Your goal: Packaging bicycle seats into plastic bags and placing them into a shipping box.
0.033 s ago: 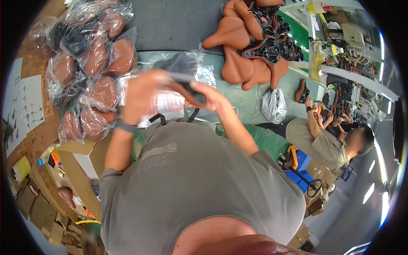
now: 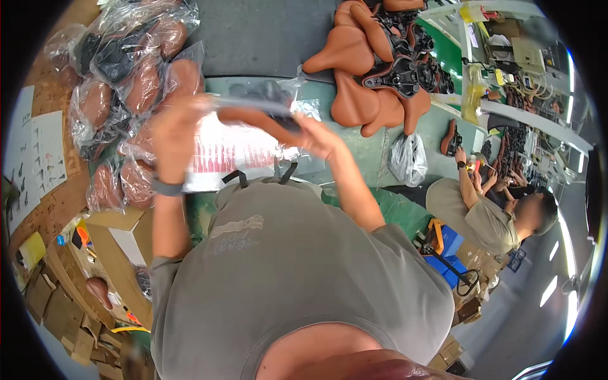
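A brown bicycle saddle (image 2: 256, 121) with a black underside is held over the bench in front of my chest. My right hand (image 2: 320, 138) is closed round its right end. From the saddle a clear plastic bag (image 2: 250, 103) stretches as a smeared band to my left hand (image 2: 176, 130), whose blurred fingers appear closed on it. Below them lies a stack of clear bags with red print (image 2: 231, 152). Another dark piece under clear film (image 2: 266, 92) lies just behind the held saddle.
Several bagged brown saddles (image 2: 142, 88) are heaped at the left. Several unwrapped saddles (image 2: 354, 95) are piled at the far right, near a crumpled plastic bag (image 2: 408, 158). A co-worker (image 2: 472, 209) handles a saddle further right. An open cardboard box (image 2: 130, 234) stands at my lower left.
My left hand has moved left, away from the saddle, and the film now stretches between them. The saddle shows more of its brown side. My right hand has shifted slightly right.
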Demonstrator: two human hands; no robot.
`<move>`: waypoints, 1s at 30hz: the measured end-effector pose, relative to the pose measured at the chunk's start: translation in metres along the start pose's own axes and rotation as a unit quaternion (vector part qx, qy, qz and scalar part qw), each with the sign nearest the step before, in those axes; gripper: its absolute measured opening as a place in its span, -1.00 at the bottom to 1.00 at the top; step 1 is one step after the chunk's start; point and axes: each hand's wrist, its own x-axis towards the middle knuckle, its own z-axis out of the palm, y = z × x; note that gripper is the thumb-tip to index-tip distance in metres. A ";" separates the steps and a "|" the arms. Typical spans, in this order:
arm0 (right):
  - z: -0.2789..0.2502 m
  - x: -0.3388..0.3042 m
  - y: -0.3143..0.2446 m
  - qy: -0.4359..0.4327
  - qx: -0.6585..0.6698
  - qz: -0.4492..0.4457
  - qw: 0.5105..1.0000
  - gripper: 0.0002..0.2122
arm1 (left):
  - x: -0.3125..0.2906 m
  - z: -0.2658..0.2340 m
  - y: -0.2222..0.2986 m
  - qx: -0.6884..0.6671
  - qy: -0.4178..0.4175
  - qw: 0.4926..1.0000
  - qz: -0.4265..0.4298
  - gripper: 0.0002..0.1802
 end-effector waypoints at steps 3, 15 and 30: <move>-0.054 0.029 -0.069 0.311 -0.640 -0.276 0.646 -0.38 | -0.011 -0.106 -0.048 0.056 0.339 0.924 -0.167 -0.80; -0.124 0.030 -0.039 0.428 -0.768 -0.216 0.424 -0.31 | -0.179 0.174 -0.189 0.229 -0.306 0.922 -0.062 -0.28; -0.116 -0.207 0.219 0.420 -0.151 -0.005 0.895 -0.43 | -0.199 0.209 -0.231 0.227 -0.316 0.916 -0.097 -0.63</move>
